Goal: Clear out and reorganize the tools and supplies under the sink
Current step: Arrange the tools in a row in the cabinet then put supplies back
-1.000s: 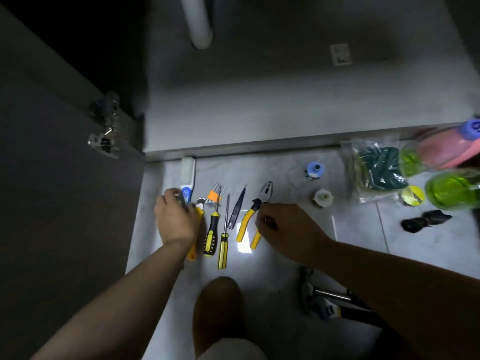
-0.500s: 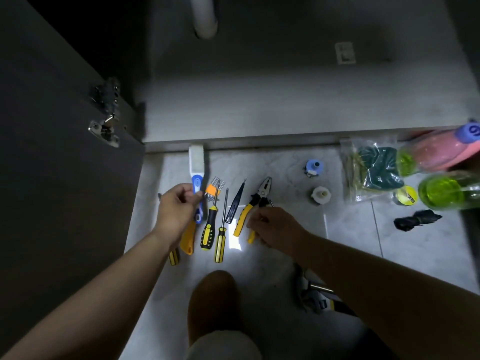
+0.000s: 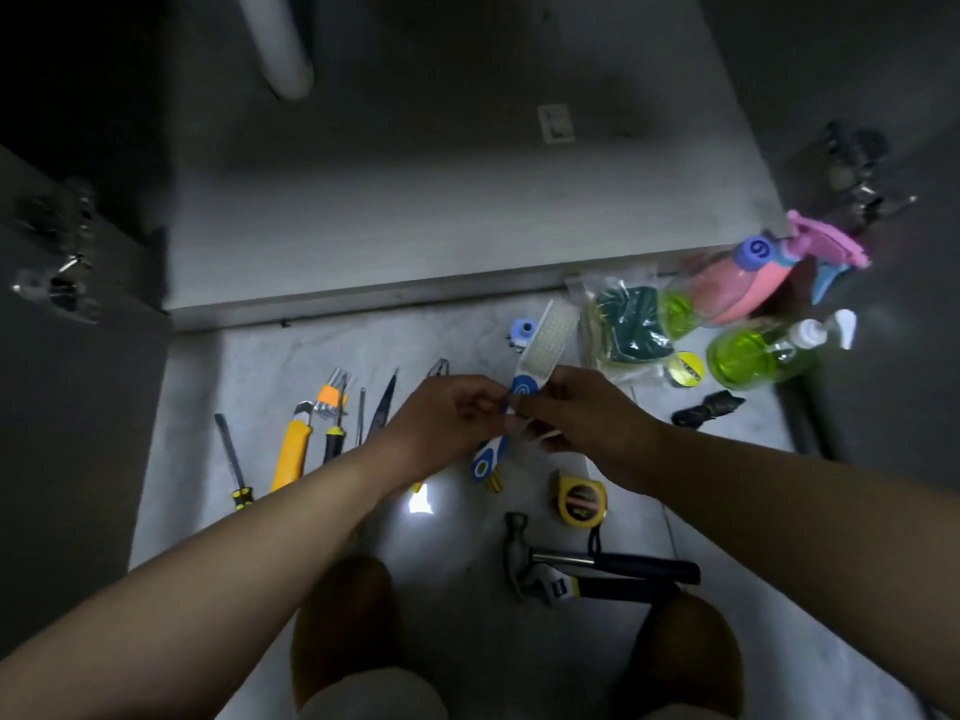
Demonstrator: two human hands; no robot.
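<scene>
Both grips are closed on the brush (image 3: pixel 548 337): the left hand (image 3: pixel 447 418) and right hand (image 3: pixel 587 423) are pinched on its blue mid-handle, fingertips nearly meeting. The brush is held off the floor (image 3: pixel 249 366), with the white bristle head pointed up and away. The tail end is seen below the hands.

Left of the brush, laid in a row: screwdriver (image 3: pixel 231 459), utility knife (image 3: pixel 293 449), hex key set (image 3: pixel 332 394).

Below the brush: tape measure (image 3: pixel 581 498), then hammer (image 3: pixel 519 543) and wrench (image 3: pixel 566 589), laid side by side.

Right of the brush: bagged sponges (image 3: pixel 623 324), green bottle (image 3: pixel 753 353), pink spray bottle (image 3: pixel 748 283).

A blue fitting (image 3: pixel 521 330) is seen just beside the brush head.
</scene>
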